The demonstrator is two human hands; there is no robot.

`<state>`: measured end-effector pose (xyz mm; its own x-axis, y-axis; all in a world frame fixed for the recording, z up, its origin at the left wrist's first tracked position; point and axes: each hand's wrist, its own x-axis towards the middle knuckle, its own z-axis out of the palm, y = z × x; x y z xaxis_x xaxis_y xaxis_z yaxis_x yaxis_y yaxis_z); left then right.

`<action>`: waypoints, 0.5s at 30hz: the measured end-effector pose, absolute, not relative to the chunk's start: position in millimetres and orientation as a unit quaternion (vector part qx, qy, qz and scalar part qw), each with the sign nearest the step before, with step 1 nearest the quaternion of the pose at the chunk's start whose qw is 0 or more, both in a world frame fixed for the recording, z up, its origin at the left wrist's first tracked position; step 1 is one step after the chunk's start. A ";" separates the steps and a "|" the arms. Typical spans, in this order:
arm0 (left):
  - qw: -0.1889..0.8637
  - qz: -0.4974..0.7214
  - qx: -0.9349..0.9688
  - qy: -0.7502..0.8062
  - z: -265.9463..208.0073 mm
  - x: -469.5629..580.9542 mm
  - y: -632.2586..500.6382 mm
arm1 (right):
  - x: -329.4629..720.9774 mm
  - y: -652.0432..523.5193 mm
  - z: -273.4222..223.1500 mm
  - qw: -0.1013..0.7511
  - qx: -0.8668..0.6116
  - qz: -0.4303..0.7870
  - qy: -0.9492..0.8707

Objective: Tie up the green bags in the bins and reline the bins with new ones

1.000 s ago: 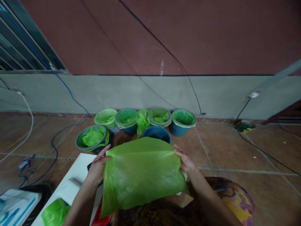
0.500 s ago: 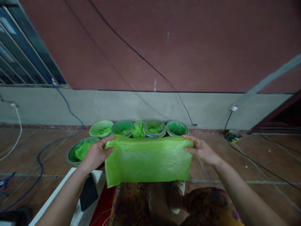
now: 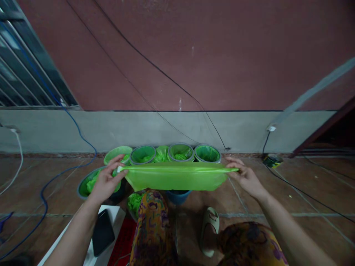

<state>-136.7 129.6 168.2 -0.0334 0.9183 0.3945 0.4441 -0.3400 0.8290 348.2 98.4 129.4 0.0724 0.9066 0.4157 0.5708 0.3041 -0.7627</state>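
A green plastic bag (image 3: 177, 179) is stretched flat between my two hands, above my knees. My left hand (image 3: 109, 179) pinches its left top corner, where a small white patch shows. The right top corner is gripped by my right hand (image 3: 244, 175), thumb against fingers. Below the bag, a blue container (image 3: 179, 196) is partly hidden. More crumpled green plastic (image 3: 135, 201) lies beside my left knee. Beyond the bag, several buckets stand along the wall, among them a grey-rimmed bucket (image 3: 181, 146) and a dark green-lined bucket (image 3: 208, 153).
A black phone (image 3: 103, 232) lies on a white surface (image 3: 118, 214) at lower left, with a red slatted thing (image 3: 123, 238) alongside. A blue cable (image 3: 46, 188) crosses the tiled floor. On the right, a tin (image 3: 272, 160) sits near a black cord (image 3: 299, 194).
The bag has gone from hanging down to a flatter, more tautly stretched position, and its lower edge has risen. The blue container and the plastic by my left knee now show.
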 end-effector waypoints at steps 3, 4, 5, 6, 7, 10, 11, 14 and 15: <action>0.351 0.549 0.559 0.512 160.3 -129.2 128.2 | 336.7 96.2 128.9 0.542 -0.530 0.274 -0.592; 0.342 0.564 0.538 0.524 156.9 -124.6 127.8 | 329.9 96.0 128.2 0.556 -0.536 0.285 -0.567; 0.305 0.576 0.526 0.546 153.8 -119.6 127.2 | 322.2 96.1 127.1 0.567 -0.551 0.281 -0.544; 0.247 0.578 0.523 0.576 151.1 -114.6 126.3 | 314.2 96.3 125.5 0.574 -0.571 0.261 -0.526; 0.178 0.569 0.522 0.610 149.1 -110.0 124.8 | 306.5 96.4 123.5 0.577 -0.594 0.226 -0.514; 0.029 0.484 0.528 0.697 146.1 -102.8 117.9 | 288.1 94.4 115.7 0.537 -0.660 0.092 -0.517; 0.017 0.453 0.533 0.714 145.0 -103.2 115.3 | 284.2 92.8 112.5 0.509 -0.679 0.058 -0.526; 0.061 0.416 0.553 0.720 136.5 -112.6 109.2 | 277.1 87.8 97.9 0.434 -0.710 0.030 -0.554; 0.092 0.420 0.553 0.714 131.1 -117.9 108.4 | 275.1 86.7 90.4 0.418 -0.711 0.036 -0.564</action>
